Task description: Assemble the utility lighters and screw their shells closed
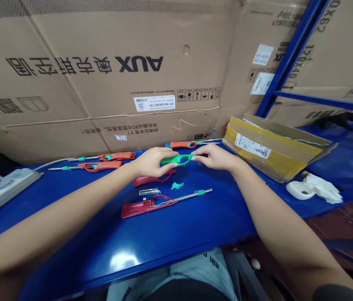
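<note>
Forearms (276, 217) cross the table edge (163, 257), hands (153, 162) (212, 156) gripping green casing (168, 160) well inside.

Upside-down AUX carton (107, 98), white power strip (10, 190), yellow-taped box (273, 156), crumpled white tissue (323, 188)

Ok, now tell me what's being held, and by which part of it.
A green plastic handle: the left hand grips its wide body, and the right hand pinches its other end, beside the open loop.
</note>
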Demonstrator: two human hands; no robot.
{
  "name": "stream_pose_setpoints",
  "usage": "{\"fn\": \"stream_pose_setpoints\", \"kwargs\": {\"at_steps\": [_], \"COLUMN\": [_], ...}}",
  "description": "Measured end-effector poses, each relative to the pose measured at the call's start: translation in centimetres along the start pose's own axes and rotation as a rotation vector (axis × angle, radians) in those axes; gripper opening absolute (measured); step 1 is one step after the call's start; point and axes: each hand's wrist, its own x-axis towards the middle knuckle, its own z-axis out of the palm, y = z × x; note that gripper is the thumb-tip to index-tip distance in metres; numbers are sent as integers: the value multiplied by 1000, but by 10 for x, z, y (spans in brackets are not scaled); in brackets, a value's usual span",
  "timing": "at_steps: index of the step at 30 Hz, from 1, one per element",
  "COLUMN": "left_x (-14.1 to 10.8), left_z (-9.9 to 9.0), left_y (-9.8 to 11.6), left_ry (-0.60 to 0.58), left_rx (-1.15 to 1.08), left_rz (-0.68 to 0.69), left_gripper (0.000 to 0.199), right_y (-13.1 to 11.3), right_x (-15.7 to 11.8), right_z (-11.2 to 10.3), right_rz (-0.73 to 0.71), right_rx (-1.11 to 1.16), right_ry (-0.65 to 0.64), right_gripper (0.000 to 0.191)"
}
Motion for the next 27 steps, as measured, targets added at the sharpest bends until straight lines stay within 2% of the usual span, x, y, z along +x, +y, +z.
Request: {"fn": "stream_pose_setpoints", "kwargs": {"at_steps": [3, 5, 9, 13, 15, 20, 27], "left_x": [11, 24, 49, 62, 64, 62, 64], "left_z": [2, 6, 17, 30, 38, 53, 55], "left_y": [-3, -12, -38, -59, -64, -66, -53], "left_ry": [-81, -116, -126, -116, -114, -122, -120], "left_rx": [17, 87, 117, 142, 159, 218, 325], "left_rz": [-50, -107, -112, -126, -145, -195, -309], "left_gripper": [42, 44, 40, 47, 45, 33, 32], "right_y": [11, 23, 47, 57, 57, 54, 52], "right_x": [2, 4, 5, 3, 3, 5, 7], "right_z": [2, 4, 5, 6, 8, 13, 16], "right_rz": [53, 86, 144, 211, 236, 250, 218], "right_rx": [12, -45, -157, -284, -337, -376, -377], "right_ry": [-58, 13, 192, 262, 277, 285, 215], "right_gripper": [36, 34, 29, 34, 36, 38, 36]}}
